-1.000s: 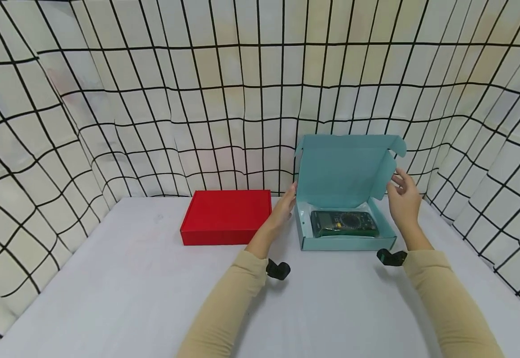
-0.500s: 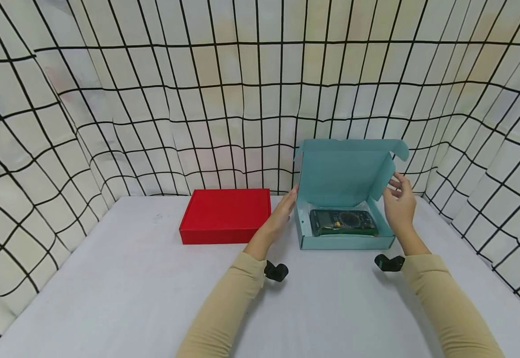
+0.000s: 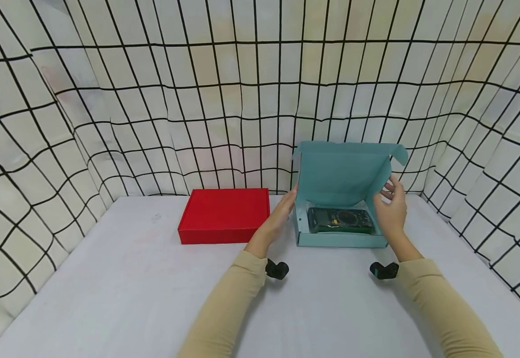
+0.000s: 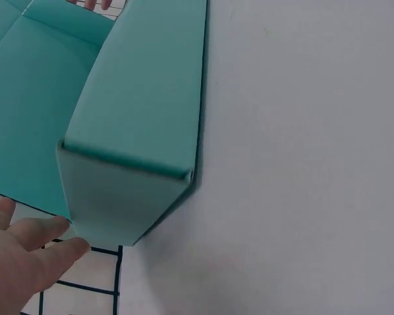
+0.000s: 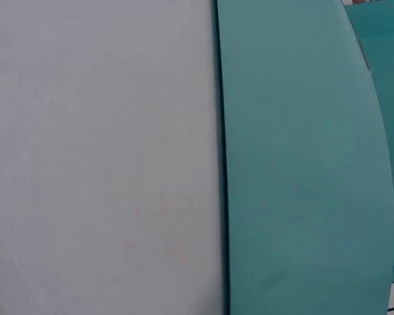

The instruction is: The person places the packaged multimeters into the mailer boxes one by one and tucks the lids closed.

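A teal cardboard box [image 3: 341, 241] stands at the right of the table with its lid [image 3: 340, 174] raised and leaning back. Inside lies a dark multimeter [image 3: 340, 221] in clear wrapping. My left hand [image 3: 278, 219] rests along the box's left side, fingers straight; in the left wrist view its fingertips [image 4: 72, 244] are at the box's corner. My right hand [image 3: 392, 214] is at the lid's right side flap, fingers loosely bent and touching it. In the right wrist view the teal front wall [image 5: 302, 164] fills the middle, and only a sliver of hand shows.
A closed red box [image 3: 224, 214] lies left of the teal one, close to my left forearm. White cloth with black grid lines [image 3: 260, 99] rises behind and on both sides of the white table [image 3: 121, 278]. Small black devices [image 3: 384, 271] sit at both wrists.
The lid has tipped slightly forward and lower. My right hand has moved left and a little down with the side flap, while my left hand has stayed at the box's left side.
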Tool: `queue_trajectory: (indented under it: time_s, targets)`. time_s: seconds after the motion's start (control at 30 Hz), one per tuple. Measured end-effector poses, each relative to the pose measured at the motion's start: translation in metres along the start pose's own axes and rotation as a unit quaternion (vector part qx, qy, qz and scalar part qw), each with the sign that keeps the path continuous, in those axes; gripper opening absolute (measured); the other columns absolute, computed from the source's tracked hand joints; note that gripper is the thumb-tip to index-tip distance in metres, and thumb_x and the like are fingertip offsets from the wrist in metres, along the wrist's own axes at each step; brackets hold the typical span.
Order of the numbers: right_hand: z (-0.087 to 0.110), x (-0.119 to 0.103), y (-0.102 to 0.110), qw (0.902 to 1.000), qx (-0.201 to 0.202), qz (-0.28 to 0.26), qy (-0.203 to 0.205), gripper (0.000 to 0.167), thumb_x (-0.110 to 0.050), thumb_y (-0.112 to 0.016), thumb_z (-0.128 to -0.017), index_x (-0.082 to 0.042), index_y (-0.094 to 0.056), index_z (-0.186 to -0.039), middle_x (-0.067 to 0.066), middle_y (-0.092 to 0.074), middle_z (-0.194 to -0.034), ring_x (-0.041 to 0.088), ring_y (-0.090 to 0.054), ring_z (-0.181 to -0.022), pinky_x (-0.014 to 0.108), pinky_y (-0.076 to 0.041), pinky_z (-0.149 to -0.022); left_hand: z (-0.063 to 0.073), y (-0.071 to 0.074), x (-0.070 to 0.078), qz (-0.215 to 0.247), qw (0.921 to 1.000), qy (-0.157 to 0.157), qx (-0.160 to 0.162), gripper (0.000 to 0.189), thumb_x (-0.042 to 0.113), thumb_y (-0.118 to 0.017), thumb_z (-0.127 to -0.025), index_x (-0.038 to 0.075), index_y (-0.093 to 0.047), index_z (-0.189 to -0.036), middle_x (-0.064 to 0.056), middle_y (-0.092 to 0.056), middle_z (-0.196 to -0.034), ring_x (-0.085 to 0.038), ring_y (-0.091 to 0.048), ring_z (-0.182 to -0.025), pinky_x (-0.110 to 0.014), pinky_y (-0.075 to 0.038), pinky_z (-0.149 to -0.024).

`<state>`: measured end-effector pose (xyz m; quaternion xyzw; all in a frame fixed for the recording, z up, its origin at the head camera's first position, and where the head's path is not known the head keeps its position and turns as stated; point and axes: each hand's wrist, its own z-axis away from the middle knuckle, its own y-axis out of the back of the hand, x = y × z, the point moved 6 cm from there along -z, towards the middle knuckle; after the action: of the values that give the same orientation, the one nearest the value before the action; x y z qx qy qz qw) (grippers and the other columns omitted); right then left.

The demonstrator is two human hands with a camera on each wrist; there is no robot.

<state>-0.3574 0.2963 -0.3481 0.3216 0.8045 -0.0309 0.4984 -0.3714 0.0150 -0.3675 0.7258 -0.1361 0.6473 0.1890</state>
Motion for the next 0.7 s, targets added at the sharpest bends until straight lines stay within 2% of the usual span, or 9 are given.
queue_trajectory:
  time_s: [0.13,0.27,0.5,0.7]
  targets:
    - [0.005,-0.001,-0.002,1.0000,-0.006,-0.005,0.004,0.062,-0.009,-0.051,-0.102,-0.003,-0.028,-0.159,0.024,-0.042,-0.149,0.039,-0.047,-0.135,0.057,-0.042,-0.108,-0.002,0.001,0.000,0.005,1.0000,-0.001,0.007,0.066,0.046,-0.028,-0.110,0.018,-0.011,-0.167,-0.008,-0.008,-0.170,-0.032,-0.011,-0.154,-0.062,-0.010,-0.121]
    - [0.006,0.002,0.001,0.9999,-0.005,-0.005,0.007,0.058,-0.019,-0.051,-0.107,-0.002,-0.029,-0.158,0.024,-0.042,-0.148,0.038,-0.046,-0.135,0.056,-0.041,-0.108,-0.001,0.003,-0.002,-0.005,0.9999,-0.008,0.012,0.066,0.044,-0.030,-0.110,0.015,-0.013,-0.166,-0.009,-0.011,-0.170,-0.032,-0.013,-0.154,-0.062,-0.011,-0.120]
    - [0.007,0.004,0.009,0.9999,0.005,-0.013,-0.001,0.052,-0.032,-0.039,-0.112,0.001,-0.038,-0.153,0.023,-0.048,-0.142,0.033,-0.053,-0.124,0.039,-0.046,-0.101,0.001,0.004,-0.002,-0.017,0.9995,-0.012,0.025,0.066,0.044,-0.032,-0.109,0.013,-0.017,-0.165,-0.010,-0.016,-0.169,-0.035,-0.020,-0.151,-0.064,-0.015,-0.119]
    - [0.005,0.006,0.013,0.9993,0.016,-0.033,-0.008,0.054,-0.037,-0.036,-0.113,0.005,-0.045,-0.146,0.020,-0.055,-0.139,0.038,-0.059,-0.124,0.045,-0.048,-0.106,0.002,0.003,-0.001,-0.017,0.9994,-0.010,0.027,0.066,0.044,-0.033,-0.109,0.014,-0.019,-0.165,-0.009,-0.016,-0.169,-0.033,-0.020,-0.152,-0.062,-0.016,-0.120]
